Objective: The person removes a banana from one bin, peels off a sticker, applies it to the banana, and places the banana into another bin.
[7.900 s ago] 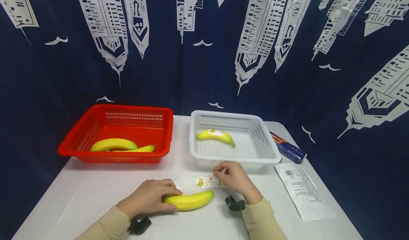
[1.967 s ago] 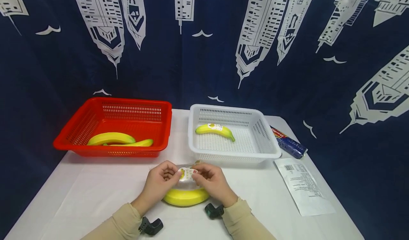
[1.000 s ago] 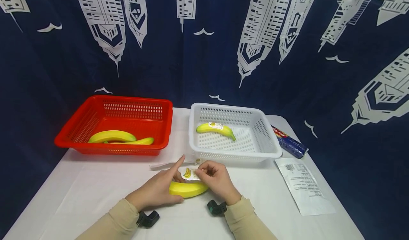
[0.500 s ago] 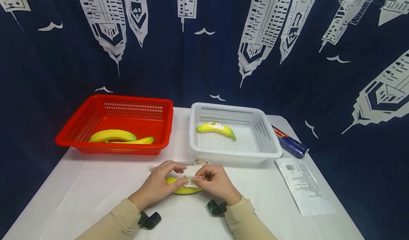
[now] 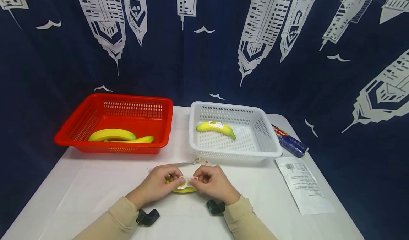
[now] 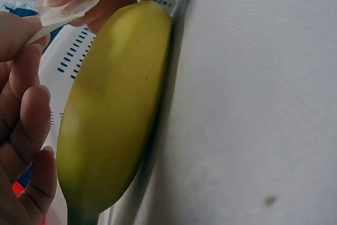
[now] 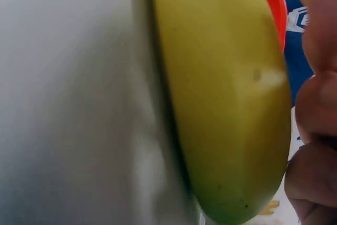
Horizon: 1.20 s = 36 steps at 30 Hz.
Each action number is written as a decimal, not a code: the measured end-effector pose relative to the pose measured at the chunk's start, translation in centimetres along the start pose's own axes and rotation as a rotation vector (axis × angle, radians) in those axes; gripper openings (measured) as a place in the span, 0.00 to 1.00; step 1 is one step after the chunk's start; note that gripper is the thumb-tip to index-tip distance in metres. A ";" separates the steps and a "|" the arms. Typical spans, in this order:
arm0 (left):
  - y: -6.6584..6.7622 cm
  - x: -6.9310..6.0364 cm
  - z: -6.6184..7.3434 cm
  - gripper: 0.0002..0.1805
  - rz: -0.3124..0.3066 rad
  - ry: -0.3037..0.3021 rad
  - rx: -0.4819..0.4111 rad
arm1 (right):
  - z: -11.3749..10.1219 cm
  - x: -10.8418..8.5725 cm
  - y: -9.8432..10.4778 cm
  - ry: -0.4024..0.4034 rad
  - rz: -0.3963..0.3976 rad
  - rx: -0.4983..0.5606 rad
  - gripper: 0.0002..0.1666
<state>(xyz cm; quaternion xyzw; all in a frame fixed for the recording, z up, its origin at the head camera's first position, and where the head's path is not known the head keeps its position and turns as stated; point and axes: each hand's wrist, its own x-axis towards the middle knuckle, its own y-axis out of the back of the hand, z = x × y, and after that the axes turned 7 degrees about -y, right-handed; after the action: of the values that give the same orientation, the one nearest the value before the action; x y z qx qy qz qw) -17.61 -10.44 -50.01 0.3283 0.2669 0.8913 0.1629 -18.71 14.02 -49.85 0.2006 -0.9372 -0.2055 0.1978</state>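
Dark blue printed curtain, white bench: head view. Left hand and right hand pinch one label above a banana on the bench. Left wrist view: label held clear of the banana. Right wrist view: fingers curl beside the banana.

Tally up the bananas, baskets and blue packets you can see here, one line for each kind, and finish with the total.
Bananas: 4 (2 in the red basket, 1 in the white basket, 1 on the table)
Baskets: 2 (1 red, 1 white)
Blue packet: 1
Total: 7
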 end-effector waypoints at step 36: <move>-0.1 -0.1 -0.1 0.15 -0.060 0.015 0.160 | 0.7 0.6 -0.2 -0.079 -0.065 -0.199 0.11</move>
<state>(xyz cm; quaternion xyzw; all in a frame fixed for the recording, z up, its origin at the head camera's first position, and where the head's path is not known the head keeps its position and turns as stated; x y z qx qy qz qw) -17.63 -10.40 -50.21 0.3255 0.3485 0.8642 0.1609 -19.48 13.80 -50.36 0.2023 -0.9122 -0.3116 0.1731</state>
